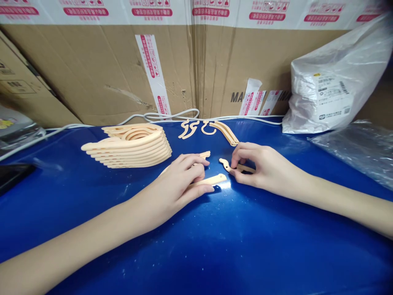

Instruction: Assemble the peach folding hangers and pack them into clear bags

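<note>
My left hand has its fingers closed round a cream plastic hanger arm, whose rounded end with a small hole points right. Another cream piece pokes out beyond its fingertips; how far that one is gripped is hidden. To the right, my right hand pinches a second hanger arm with a curved, holed tip facing left. A narrow gap separates the two arms. Behind the hands lie several loose hanger hooks and a small pile of hanger arms.
A neat stack of cream hangers stands left on the blue table. Cardboard boxes wall off the back, with a white cable along their base. At right are a white plastic bag and clear film. A dark object lies far left.
</note>
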The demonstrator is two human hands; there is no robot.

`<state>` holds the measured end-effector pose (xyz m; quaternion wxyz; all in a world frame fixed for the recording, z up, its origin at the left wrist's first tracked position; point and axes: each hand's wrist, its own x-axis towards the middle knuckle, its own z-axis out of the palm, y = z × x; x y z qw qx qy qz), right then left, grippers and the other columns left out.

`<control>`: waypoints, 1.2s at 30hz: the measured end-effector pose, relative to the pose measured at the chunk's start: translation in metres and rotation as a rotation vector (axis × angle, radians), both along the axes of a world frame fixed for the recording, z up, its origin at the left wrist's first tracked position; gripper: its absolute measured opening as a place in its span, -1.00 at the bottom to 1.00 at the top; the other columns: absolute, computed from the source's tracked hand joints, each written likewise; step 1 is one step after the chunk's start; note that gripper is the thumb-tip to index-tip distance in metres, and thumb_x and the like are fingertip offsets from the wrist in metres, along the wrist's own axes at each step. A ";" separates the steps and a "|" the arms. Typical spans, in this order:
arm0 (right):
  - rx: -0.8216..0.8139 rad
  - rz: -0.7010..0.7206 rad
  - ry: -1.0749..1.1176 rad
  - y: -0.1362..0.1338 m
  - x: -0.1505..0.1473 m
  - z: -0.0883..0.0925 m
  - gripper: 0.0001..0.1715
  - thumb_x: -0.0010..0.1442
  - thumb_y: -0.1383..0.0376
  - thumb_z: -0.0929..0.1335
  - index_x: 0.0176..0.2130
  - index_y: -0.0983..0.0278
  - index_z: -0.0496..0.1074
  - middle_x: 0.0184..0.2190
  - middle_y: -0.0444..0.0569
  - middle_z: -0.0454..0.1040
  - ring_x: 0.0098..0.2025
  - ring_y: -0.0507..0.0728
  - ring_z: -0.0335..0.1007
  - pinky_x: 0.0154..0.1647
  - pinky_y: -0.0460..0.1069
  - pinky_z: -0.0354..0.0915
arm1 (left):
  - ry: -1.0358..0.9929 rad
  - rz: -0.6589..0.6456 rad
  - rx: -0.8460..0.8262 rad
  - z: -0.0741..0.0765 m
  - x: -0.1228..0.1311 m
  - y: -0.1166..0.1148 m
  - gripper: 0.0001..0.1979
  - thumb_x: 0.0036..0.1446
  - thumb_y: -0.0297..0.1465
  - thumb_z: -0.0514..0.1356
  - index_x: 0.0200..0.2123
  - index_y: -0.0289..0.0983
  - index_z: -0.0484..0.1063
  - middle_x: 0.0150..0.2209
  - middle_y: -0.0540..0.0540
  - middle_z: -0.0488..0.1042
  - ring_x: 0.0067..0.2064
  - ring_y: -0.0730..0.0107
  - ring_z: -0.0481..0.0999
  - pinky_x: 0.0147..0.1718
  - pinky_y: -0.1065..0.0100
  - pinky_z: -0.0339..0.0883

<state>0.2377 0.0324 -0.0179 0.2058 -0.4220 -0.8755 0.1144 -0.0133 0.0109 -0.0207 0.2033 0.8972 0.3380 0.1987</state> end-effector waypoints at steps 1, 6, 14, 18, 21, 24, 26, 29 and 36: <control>0.004 0.003 -0.002 0.000 0.000 0.001 -0.98 0.09 0.36 0.36 -0.37 0.26 0.43 -0.31 -0.07 0.43 -0.23 0.11 0.38 -0.23 0.01 0.30 | 0.005 0.003 0.008 0.000 0.001 0.000 -0.68 0.37 -0.22 0.05 -0.43 -0.21 0.16 0.01 -0.09 0.40 0.28 0.27 0.17 0.18 0.22 0.14; 0.130 -0.025 -0.103 -0.003 0.000 0.001 -0.80 0.21 0.18 0.35 -0.29 0.27 0.44 -0.22 0.01 0.44 -0.14 0.19 0.39 -0.17 0.09 0.35 | 0.000 0.046 -0.016 0.001 0.002 0.000 -0.68 0.34 -0.22 0.08 -0.44 -0.21 0.14 0.06 -0.12 0.38 0.27 0.22 0.19 0.12 0.20 0.19; 0.181 0.056 0.046 0.001 -0.002 -0.008 -0.87 0.22 0.34 0.33 -0.38 0.28 0.44 -0.21 0.00 0.46 -0.12 0.13 0.39 -0.05 0.04 0.32 | 0.047 0.026 0.009 0.001 -0.002 0.000 -0.79 0.36 -0.33 0.01 -0.38 -0.20 0.14 0.13 -0.14 0.32 0.29 0.28 0.16 0.15 0.18 0.19; 0.052 0.060 0.157 0.000 -0.002 -0.003 -0.95 0.19 0.35 0.32 -0.35 0.25 0.35 -0.33 -0.06 0.45 -0.27 0.10 0.39 -0.24 -0.01 0.30 | 0.077 -0.002 0.067 0.001 -0.002 0.000 -0.79 0.38 -0.32 0.01 -0.36 -0.20 0.15 0.16 -0.13 0.32 0.31 0.26 0.13 0.19 0.15 0.16; -0.055 0.058 0.172 -0.003 -0.001 0.001 -0.95 0.31 0.32 0.21 -0.26 0.22 0.21 -0.41 -0.15 0.42 -0.42 0.04 0.35 -0.38 -0.05 0.24 | 0.066 -0.016 0.074 0.001 -0.002 -0.001 -0.79 0.39 -0.33 -0.01 -0.36 -0.19 0.13 0.11 -0.14 0.36 0.31 0.25 0.14 0.19 0.14 0.16; -0.103 0.071 0.109 -0.006 -0.001 0.005 -0.95 0.36 0.29 0.15 -0.21 0.21 0.13 -0.48 -0.21 0.36 -0.52 0.01 0.28 -0.45 -0.08 0.19 | 0.038 -0.016 0.027 0.000 -0.002 -0.002 -0.80 0.40 -0.33 -0.01 -0.34 -0.19 0.12 0.13 -0.14 0.35 0.31 0.23 0.16 0.20 0.08 0.15; -0.101 0.061 0.056 -0.007 -0.002 0.006 -0.90 0.38 0.26 0.13 -0.13 0.22 0.14 -0.52 -0.22 0.33 -0.55 0.02 0.26 -0.48 -0.08 0.15 | 0.022 -0.006 0.000 0.000 -0.001 -0.002 -0.82 0.40 -0.32 -0.01 -0.31 -0.19 0.13 0.19 -0.16 0.30 0.31 0.21 0.17 0.20 0.06 0.16; -0.104 0.041 -0.017 -0.007 -0.004 0.009 -0.75 0.41 0.17 0.14 -0.01 0.25 0.17 -0.56 -0.24 0.32 -0.57 0.04 0.25 -0.50 -0.08 0.12 | 0.000 0.011 -0.023 0.000 0.000 -0.002 -0.84 0.40 -0.31 -0.01 -0.29 -0.19 0.15 0.19 -0.19 0.29 0.31 0.20 0.19 0.15 0.08 0.23; -0.081 0.088 -0.099 -0.006 -0.003 0.008 -0.63 0.44 0.12 0.09 -0.23 0.23 0.33 -0.41 -0.09 0.44 -0.41 0.08 0.37 -0.38 -0.04 0.15 | -0.028 0.023 -0.064 -0.001 -0.001 -0.001 -0.86 0.40 -0.30 0.00 -0.26 -0.19 0.17 0.17 -0.16 0.31 0.33 0.22 0.16 0.19 0.12 0.21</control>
